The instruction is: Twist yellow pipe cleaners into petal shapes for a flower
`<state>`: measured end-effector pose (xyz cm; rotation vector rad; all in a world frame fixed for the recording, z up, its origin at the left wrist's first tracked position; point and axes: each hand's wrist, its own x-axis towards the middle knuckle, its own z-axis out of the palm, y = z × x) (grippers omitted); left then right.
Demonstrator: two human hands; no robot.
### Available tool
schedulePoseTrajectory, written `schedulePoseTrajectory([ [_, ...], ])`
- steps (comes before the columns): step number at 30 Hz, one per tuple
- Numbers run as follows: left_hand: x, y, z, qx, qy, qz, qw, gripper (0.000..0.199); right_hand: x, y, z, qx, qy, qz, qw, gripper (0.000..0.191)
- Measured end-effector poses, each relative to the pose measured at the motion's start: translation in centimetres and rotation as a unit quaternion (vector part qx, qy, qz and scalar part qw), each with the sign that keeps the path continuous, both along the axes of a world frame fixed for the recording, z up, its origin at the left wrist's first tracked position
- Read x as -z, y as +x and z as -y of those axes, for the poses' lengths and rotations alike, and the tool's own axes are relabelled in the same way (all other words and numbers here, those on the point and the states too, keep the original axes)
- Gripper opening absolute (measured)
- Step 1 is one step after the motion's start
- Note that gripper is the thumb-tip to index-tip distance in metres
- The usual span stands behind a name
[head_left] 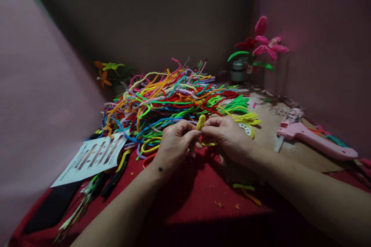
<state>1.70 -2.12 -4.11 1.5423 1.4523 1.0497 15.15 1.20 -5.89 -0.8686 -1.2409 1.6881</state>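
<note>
Between my two hands, at the middle of the view, is a yellow pipe cleaner [201, 122] bent into a small looped shape, with its tail hanging below the fingers. My left hand [177, 141] pinches it from the left, thumb against the fingers. From the other side my right hand [224, 135] grips it, thumb and forefinger closed at its edge. The fingertips of both hands nearly meet and hide part of the piece. Just behind them lies a big tangled pile of multicoloured pipe cleaners [174, 102].
A pink glue gun [319, 139] lies on a cardboard sheet [304, 158] at right. Behind it stands a pink pipe-cleaner flower [271, 47]. At left, a printed paper sheet [92, 158] partly covers black-and-yellow pliers [117, 173]. Yellow and orange scraps [247, 193] dot the red cloth [203, 200].
</note>
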Motion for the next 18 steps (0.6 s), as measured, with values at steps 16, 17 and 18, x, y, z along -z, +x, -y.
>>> schedulePoseTrajectory([
  [16,2.5,-0.4,0.3,0.052,0.304,-0.414,0.856,0.017,0.2,0.3,0.0,-0.015,-0.016,0.050,0.999,0.011],
  [17,2.4,-0.6,0.3,0.045,0.311,-0.414,0.854,0.016,0.1,0.3,0.0,-0.020,-0.018,0.042,0.999,0.010],
  [18,2.3,-0.7,0.3,0.032,0.316,-0.411,0.854,0.016,-0.1,0.3,0.0,-0.023,-0.026,0.030,0.999,0.009],
])
